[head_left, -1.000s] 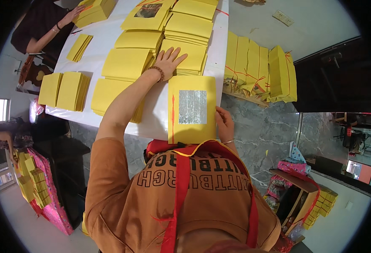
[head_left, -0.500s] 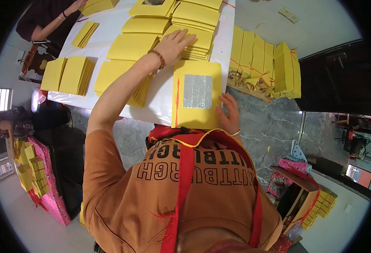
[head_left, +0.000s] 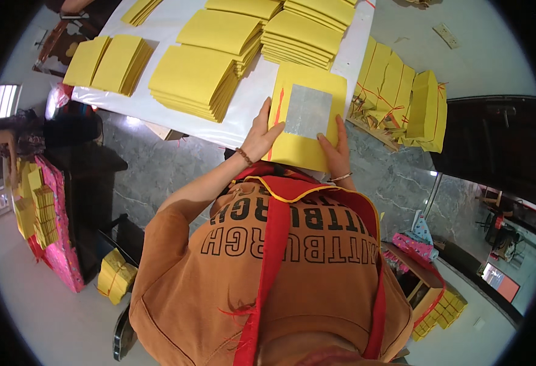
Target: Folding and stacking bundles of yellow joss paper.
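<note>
A stack of yellow paper (head_left: 307,149) with a silver square (head_left: 308,111) and a red streak on its top sheet lies at the near edge of the table, close to my body. Along its left side is my left hand (head_left: 262,135), its thumb over the top sheet and its fingers at the edge. My right hand (head_left: 336,152) grips the right side the same way. Just beyond sits a fanned pile of folded yellow paper (head_left: 301,39), and another fanned pile (head_left: 191,79) is to the left. The undersides of both hands are hidden.
The white-covered table (head_left: 243,125) carries several more piles, including two yellow bundles (head_left: 118,64) at left. Tall yellow paper bundles tied with red string (head_left: 396,85) stand on the floor to the right. A tied yellow bundle (head_left: 115,274) sits behind me at left.
My left hand has come back from the far pile to the left side of the silver-squared stack. My right hand has its thumb on top now. The view has shifted.
</note>
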The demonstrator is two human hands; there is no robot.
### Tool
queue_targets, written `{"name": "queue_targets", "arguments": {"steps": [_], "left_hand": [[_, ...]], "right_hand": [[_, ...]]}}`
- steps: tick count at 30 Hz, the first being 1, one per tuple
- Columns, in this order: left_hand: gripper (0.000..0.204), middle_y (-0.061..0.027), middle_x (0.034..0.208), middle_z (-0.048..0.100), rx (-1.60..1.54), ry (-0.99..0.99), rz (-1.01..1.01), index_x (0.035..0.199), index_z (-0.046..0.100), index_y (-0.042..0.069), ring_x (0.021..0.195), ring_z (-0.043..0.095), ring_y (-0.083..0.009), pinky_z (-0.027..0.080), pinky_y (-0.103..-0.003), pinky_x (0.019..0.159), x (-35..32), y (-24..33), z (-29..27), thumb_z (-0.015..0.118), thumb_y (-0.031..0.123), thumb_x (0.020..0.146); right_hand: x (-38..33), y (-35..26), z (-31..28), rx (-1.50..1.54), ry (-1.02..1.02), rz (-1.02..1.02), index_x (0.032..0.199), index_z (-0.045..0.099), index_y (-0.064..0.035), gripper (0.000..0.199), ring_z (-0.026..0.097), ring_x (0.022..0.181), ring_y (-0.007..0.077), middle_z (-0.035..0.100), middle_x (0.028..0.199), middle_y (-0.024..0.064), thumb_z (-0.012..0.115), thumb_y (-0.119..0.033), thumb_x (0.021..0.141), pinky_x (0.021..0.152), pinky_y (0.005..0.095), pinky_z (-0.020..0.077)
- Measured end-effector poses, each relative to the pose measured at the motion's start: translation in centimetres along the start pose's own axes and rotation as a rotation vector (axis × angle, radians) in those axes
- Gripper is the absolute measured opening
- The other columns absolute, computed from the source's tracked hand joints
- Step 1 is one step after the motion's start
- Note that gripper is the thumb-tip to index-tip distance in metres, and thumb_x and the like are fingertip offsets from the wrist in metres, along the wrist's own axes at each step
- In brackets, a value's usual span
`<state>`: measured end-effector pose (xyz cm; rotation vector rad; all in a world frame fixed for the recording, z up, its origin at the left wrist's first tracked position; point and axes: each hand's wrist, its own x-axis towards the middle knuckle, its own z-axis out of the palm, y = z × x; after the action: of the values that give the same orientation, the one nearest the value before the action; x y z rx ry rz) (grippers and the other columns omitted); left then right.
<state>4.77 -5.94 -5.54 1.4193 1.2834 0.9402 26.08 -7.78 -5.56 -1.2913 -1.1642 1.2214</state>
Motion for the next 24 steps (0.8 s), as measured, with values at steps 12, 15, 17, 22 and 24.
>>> {"name": "queue_targets", "arguments": {"steps": [12,15,17,22,24], "left_hand": [[0.073,-0.0260,0.141,0.024,-0.048,-0.041,-0.057,0.140,0.012,-0.003,0.130,0.020,-0.0381,0.017,-0.040,0.108,-1.0,0.4,0.6,0.050,0.028,0.086],[0.074,-0.0252,0.142,0.023,-0.045,-0.057,-0.057,0.140,0.011,-0.003,0.131,0.019,-0.0381,0.016,-0.041,0.108,-0.9,-0.2,0.7,0.050,0.029,0.086],[0.075,-0.0249,0.142,0.022,-0.076,-0.068,-0.046,0.140,0.010,-0.003,0.131,0.018,-0.0380,0.016,-0.041,0.108,-0.8,-0.8,0.6,0.050,0.030,0.086],[0.070,-0.0253,0.140,0.024,-0.197,0.000,0.024,0.139,0.020,0.000,0.128,0.025,-0.0392,0.022,-0.041,0.106,-0.9,-1.1,0.1,0.054,0.027,0.085],[0.064,-0.0252,0.139,0.027,0.099,-0.014,0.147,0.136,0.028,0.002,0.125,0.028,-0.0385,0.024,-0.041,0.104,-2.0,0.1,-1.0,0.057,0.023,0.083]], "right_hand": [[-2.6,-2.5,1.0,0.234,0.019,0.144,0.140,0.022,-0.0083,0.070,0.045,0.113,0.0206,0.038,0.132,0.0125,0.059,-0.003,0.082,0.090,0.0301,0.0429],[-2.7,-1.8,0.9,0.224,0.028,0.127,0.140,0.022,-0.0095,0.069,0.045,0.113,0.0199,0.038,0.132,0.0121,0.059,-0.002,0.082,0.090,0.0298,0.0431],[-2.6,-1.0,0.7,0.208,0.022,0.093,0.140,0.024,-0.0101,0.069,0.043,0.116,0.0215,0.038,0.133,0.0136,0.060,-0.004,0.082,0.092,0.0312,0.0416],[-2.3,0.1,-0.7,-0.217,0.121,-0.109,0.134,0.038,-0.0100,0.060,0.036,0.124,0.0282,0.035,0.135,0.0185,0.064,-0.012,0.079,0.100,0.0379,0.0333],[-2.5,-1.3,-1.6,-0.513,0.108,-0.284,0.123,0.051,-0.0103,0.050,0.030,0.129,0.0325,0.039,0.134,0.0171,0.067,-0.017,0.076,0.103,0.0421,0.0261]]}}
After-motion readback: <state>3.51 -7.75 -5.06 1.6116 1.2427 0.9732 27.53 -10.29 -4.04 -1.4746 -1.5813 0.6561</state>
